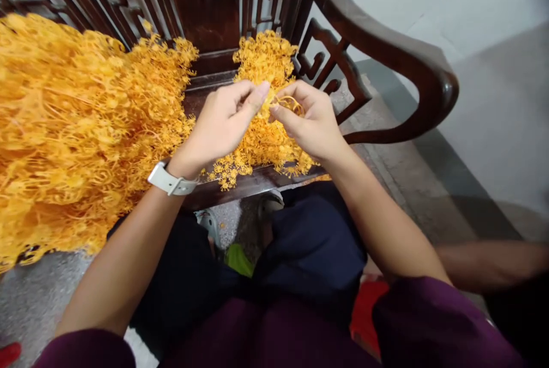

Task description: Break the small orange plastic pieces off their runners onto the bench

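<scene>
Both my hands meet over a small heap of yellow plastic flower pieces [268, 145] on a dark wooden bench [257, 182]. My right hand [311, 119] is closed, thumb against fingers, on a thin yellow plastic strand [294, 104] that curves in a loop at its fingertips. Just left of it, my left hand [231, 119] is pinched too, its thumb tip close to the right fingers. Whatever sits in that left pinch is too small or hidden to name. On the left wrist is a pale watch [171, 179].
A much larger pile of the same yellow plastic pieces [86, 128] fills the left side. The bench's curved armrest [386, 51] rises at the right, with carved backrest panels [210, 2] behind. Another person's arm [493, 265] reaches in at the lower right.
</scene>
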Demonstrator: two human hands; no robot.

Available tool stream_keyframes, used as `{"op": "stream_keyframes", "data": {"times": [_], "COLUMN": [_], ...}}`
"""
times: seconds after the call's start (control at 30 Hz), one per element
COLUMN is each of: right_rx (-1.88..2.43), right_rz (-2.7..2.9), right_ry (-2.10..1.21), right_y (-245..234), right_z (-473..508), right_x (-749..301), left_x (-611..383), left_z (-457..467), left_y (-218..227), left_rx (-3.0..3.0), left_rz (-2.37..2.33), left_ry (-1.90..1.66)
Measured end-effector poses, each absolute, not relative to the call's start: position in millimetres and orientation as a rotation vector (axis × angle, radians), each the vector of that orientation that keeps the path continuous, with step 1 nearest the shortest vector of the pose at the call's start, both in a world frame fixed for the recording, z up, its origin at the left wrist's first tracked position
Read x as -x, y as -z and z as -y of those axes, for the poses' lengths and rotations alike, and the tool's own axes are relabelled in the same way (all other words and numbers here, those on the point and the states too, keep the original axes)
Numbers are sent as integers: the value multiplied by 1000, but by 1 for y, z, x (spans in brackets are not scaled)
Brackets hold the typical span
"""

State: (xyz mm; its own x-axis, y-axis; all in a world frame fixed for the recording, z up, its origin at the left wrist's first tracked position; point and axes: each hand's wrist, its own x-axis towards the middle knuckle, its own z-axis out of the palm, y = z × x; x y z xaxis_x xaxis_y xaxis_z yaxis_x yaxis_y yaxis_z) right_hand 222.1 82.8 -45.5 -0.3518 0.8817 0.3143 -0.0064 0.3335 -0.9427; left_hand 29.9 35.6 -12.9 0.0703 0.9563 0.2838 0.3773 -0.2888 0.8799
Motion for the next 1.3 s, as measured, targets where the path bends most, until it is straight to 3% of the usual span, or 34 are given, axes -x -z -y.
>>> {"op": "stream_keyframes", "data": {"times": [0.13,0.3,0.63,1.03,1.3], "right_rx": [802,800,663,385,175], "right_rz": [1664,1597,1646,1297,1175], "right_ry": [-1196,-1288,-1473,-1836,-1873], "right_y": [44,37,31,19,19], "right_z": [-82,-76,-70,-47,-40], "right_x": [-221,-219,-223,-209,-201], "left_x": [-28,-23,-20,-33,-36], "left_z": [-35,-39,-42,-31,-27], "left_y": [10,13,9,3,-2], "left_rx": [-1883,-1805,-1508,-946,-705], "left_rz": [-1302,-1242,-1077,-578,-494], "left_ry": [-1054,-1165,-1297,-1257,-1384]}}
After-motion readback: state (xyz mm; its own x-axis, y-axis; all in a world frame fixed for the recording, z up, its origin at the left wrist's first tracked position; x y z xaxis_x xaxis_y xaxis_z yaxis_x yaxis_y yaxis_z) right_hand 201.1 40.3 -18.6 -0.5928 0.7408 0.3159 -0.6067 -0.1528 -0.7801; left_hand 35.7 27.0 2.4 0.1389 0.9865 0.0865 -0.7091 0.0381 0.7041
